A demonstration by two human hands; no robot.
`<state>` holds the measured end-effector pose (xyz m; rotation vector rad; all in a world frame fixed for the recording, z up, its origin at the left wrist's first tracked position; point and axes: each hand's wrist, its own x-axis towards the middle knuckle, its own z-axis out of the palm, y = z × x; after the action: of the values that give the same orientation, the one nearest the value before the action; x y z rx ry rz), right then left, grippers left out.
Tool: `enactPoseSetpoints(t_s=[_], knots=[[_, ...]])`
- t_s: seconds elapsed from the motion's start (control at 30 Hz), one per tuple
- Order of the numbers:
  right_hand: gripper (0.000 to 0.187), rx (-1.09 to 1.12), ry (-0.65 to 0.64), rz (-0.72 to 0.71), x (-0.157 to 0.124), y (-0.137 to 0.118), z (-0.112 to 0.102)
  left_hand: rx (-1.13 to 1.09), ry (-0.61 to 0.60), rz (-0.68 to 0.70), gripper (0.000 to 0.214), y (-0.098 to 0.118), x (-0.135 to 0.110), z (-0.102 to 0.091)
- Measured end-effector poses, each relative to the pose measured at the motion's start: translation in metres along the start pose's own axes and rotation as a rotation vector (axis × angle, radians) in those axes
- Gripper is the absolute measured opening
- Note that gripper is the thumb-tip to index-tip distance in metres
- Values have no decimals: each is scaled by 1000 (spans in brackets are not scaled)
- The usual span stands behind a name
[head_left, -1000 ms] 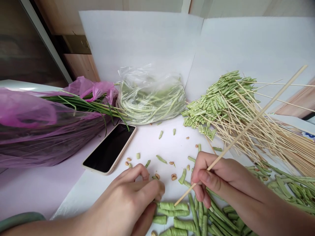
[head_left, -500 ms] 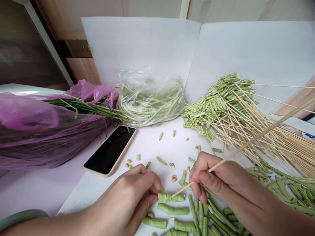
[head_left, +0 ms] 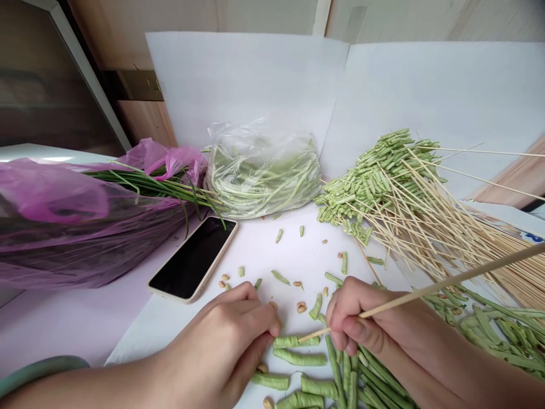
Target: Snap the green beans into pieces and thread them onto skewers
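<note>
Between thumb and fingers, my right hand (head_left: 361,318) grips a thin bamboo skewer (head_left: 443,282), which slants down to the left. Its tip meets a short cut piece of green bean (head_left: 293,341) lying on the white surface; whether it has pierced the piece I cannot tell. My left hand (head_left: 242,335) is closed, its thumb and fingertips pinching the left end of that bean piece. Just below lie more cut bean pieces (head_left: 299,357), roughly parallel. Under and beside my right hand is a heap of cut green beans (head_left: 378,375).
A phone (head_left: 193,258) lies left of centre, beside a purple bag (head_left: 55,227) of long green stalks. A clear bag of beans (head_left: 264,176) stands at the back. Skewered bean pieces (head_left: 378,176) are piled at the right, with loose skewers (head_left: 489,244). Bean scraps (head_left: 489,335) lie front right.
The skewer's rear end has dropped, so it lies at a flatter angle. My right hand has lowered slightly, while my left hand keeps its pinch on the bean piece.
</note>
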<state>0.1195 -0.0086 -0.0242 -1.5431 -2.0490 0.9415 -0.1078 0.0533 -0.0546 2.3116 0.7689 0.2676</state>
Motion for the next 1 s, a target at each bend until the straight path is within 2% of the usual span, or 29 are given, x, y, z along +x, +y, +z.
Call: enactPoseSetpoints(t_s=[0.3,0.6,0.8,1.0], knots=[[35,-70,-27,-22,2,-3,4,-10,-5,-37,17,-1,-2,3],[22,-92,-107,-38,9,-10,4,-6,13,-10,15,-4,1,4],[26,-10,-27,-87,11,-4,3,-9,17,-17,16,1,-2,2],[39,181,163,-146,13,-1,-10,-11,63,-17,11,6,-3,0]])
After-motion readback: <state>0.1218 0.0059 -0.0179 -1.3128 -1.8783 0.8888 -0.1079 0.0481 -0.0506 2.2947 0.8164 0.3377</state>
